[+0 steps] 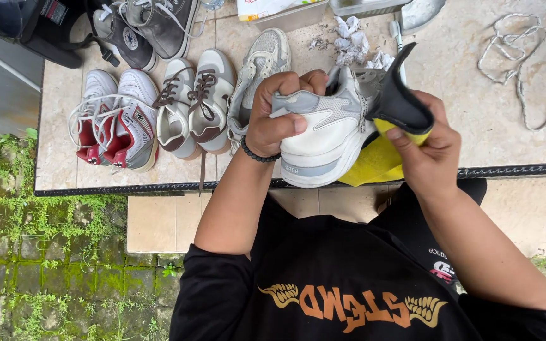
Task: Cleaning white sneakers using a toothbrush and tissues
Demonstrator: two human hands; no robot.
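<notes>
Sneaker held over the near edge of a tiled table (507, 113), being worked with a cloth.

The left hand (276, 117) curls its fingers tight around the white-and-grey sneaker (327, 136); the right hand (424, 151) pinches a yellow-and-black cloth (383, 148) against its heel. The shoe hangs past the table's edge — a loosened grip would likely drop it to the ground. Pairs of shoes (153, 107) crowd the left; open tile lies right, save a tangled lace (513, 57) at the far side.

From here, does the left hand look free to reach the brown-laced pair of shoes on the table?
Probably not at once: the left hand grips the white sneaker. The brown-laced pair lies close beside it on the table, with nothing between them.
</notes>
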